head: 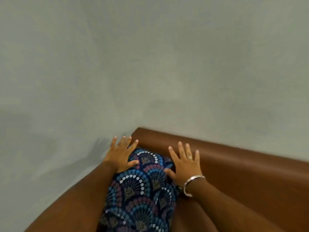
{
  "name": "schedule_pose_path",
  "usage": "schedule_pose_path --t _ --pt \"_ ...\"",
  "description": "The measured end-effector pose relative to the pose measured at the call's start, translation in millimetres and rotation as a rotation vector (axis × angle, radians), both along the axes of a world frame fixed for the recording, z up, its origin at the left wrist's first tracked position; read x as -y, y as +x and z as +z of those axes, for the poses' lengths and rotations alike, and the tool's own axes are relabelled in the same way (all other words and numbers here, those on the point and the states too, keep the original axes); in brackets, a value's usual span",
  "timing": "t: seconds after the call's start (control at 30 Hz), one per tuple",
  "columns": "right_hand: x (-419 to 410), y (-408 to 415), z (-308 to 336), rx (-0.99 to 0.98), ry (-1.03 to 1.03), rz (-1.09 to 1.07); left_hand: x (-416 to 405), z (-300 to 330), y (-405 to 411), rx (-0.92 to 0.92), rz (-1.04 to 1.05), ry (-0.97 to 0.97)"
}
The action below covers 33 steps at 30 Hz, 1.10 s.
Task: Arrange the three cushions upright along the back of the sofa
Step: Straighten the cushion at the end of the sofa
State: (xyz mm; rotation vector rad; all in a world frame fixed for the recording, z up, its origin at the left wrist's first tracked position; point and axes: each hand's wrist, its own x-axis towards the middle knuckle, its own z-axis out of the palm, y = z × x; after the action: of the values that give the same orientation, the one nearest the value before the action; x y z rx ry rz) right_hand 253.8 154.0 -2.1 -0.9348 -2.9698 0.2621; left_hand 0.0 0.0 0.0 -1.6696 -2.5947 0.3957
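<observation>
Low in the frame I have one patterned cushion (142, 186) propped against the sofa back (234, 164), left hand (121, 154) and right hand (186, 164) flat on it, fingers spread apart; the other two are out of sight.

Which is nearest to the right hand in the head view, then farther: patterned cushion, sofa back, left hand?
From the right hand:
1. Patterned cushion, touching under its thumb and palm.
2. Sofa back, too close to separate; fingers overlap it.
3. Left hand, across the cushion's other side.
</observation>
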Motion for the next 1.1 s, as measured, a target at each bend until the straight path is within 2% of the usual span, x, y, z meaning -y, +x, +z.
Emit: schedule_pose_path --t 0.07,0.13,0.2,0.33,0.5,0.6,0.8,0.97,1.1 --pt "22.6 -31.8 -38.6 0.104 -0.288 -0.021 13.6 -26.9 -27.2 0.048 0.096 -0.083" --pt "42.7 -58.2 -83.9 0.114 -0.411 -0.069 22.4 -62.8 -55.5 0.095 0.141 -0.047" --pt "51.9 -83.6 -118.3 0.088 -0.508 -0.132 18.6 -93.9 -72.4 0.237 0.133 -0.032" --pt "60.9 -110.6 -170.0 -0.016 -0.543 -0.216 14.5 -152.1 -86.6 0.426 0.052 0.021" --pt "74.7 -100.8 -221.5 0.056 -0.514 -0.202 33.3 -208.0 -73.9 0.455 0.023 0.017" --pt "72.4 -101.0 -225.4 0.005 -0.563 -0.220 25.8 -204.0 -79.4 0.498 0.030 0.026" --pt "68.0 -106.1 -211.4 -0.130 -0.814 -0.295 21.2 -180.4 -93.6 0.819 0.334 0.012" --pt "52.7 -66.1 -193.3 -0.479 -0.962 -0.333 3.7 -132.9 -52.2 0.760 0.232 0.094" --pt "43.7 18.5 -168.7 -0.791 -0.932 -0.457 -33.1 -82.4 41.3 0.643 0.083 0.092"
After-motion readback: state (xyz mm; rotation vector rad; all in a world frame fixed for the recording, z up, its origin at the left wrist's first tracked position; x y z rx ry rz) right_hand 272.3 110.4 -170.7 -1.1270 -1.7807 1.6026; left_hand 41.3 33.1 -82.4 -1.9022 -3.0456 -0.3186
